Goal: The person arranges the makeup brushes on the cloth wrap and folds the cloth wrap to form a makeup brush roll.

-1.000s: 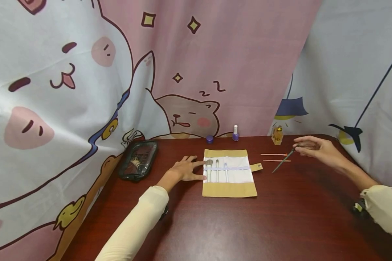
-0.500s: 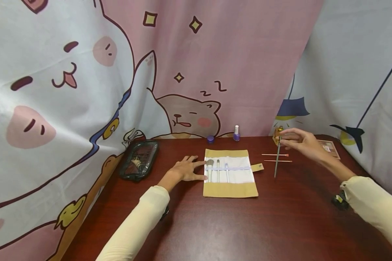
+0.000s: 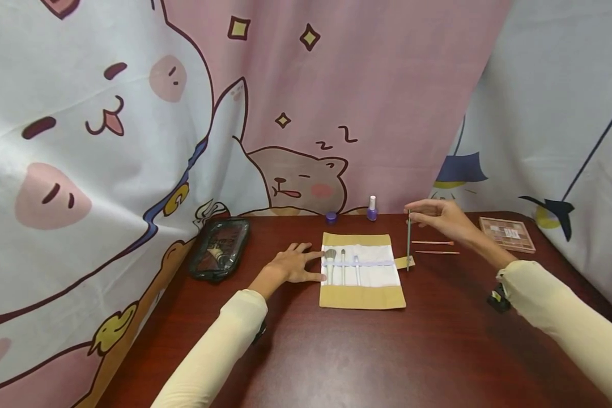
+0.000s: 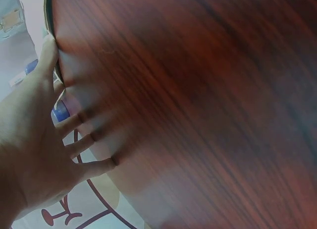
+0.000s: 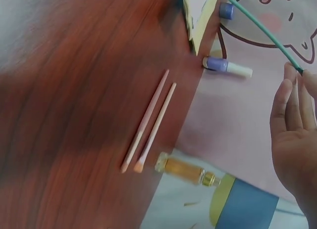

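Observation:
A yellow-edged brush roll (image 3: 362,296) lies unfolded on the table. Several makeup brushes (image 3: 330,266) are tucked under its pale elastic band. My left hand (image 3: 293,265) rests with spread fingers at the roll's left side, thumb and forefinger on its edge; the left wrist view shows the same hand (image 4: 44,135) from above. Over the roll's snap tab (image 3: 402,262), my right hand (image 3: 441,215) pinches a slim green makeup brush (image 5: 262,28) by its upper end, with the shaft hanging down nearly upright. Its bristles cannot be made out, as the fingers cover that end.
Two pinkish brushes (image 3: 433,243) lie right of the roll. A palette (image 3: 507,234) sits farther right, a black-edged clear pouch (image 3: 219,249) at left. Along the back stand a purple jar (image 3: 330,217), nail polish (image 3: 372,209) and a perfume bottle (image 5: 183,169).
My right hand has moved left with the green brush, from beyond the pinkish brushes to the roll's tab. The brush has swung from slanted to nearly upright. My left hand stays put.

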`<state>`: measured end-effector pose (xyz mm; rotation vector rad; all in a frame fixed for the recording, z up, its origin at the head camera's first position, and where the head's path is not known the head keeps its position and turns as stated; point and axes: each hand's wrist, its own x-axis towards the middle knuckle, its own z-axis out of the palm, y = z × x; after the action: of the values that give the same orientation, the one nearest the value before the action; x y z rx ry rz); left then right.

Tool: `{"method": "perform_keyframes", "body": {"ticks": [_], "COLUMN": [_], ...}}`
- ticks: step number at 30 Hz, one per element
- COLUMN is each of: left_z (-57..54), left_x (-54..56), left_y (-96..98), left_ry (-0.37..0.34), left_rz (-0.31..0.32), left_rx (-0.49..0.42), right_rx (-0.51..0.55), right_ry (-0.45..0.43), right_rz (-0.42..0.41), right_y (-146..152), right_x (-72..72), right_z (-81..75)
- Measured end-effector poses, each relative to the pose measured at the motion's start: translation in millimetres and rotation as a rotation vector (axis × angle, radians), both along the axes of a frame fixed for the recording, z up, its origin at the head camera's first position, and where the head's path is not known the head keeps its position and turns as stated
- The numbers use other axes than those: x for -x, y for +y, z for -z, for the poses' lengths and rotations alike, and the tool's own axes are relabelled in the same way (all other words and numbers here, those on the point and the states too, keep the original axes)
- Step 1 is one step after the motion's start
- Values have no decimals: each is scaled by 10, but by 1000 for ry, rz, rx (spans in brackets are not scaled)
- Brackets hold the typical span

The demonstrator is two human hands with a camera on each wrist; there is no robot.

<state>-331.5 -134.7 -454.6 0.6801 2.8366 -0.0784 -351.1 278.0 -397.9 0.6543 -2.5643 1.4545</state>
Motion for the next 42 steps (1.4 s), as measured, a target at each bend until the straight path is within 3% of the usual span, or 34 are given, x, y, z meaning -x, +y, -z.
{"method": "perform_keyframes", "body": {"ticks": [12,20,28,35,42], "left_z": [-30,-14,10,-6,-20], "left_x": [-9,3,11,-14,-23], "left_y": [-4,-11,2,12,8], "left_ry": [-7,-7,-11,-3,-3], "left_rz": [-6,-11,-21,-12,-16], "left_rx": [-12,-12,5,-3,3], "right_rx": [4,27,29,-16,-74], "right_ry": [24,39,44,37,-22], "right_rz": [55,10,32,21,5], "right_y": [-401,-654,-804,-864,-895], "right_x": [248,361,472,518,504], "right_z": [38,88,168,237,301]}}
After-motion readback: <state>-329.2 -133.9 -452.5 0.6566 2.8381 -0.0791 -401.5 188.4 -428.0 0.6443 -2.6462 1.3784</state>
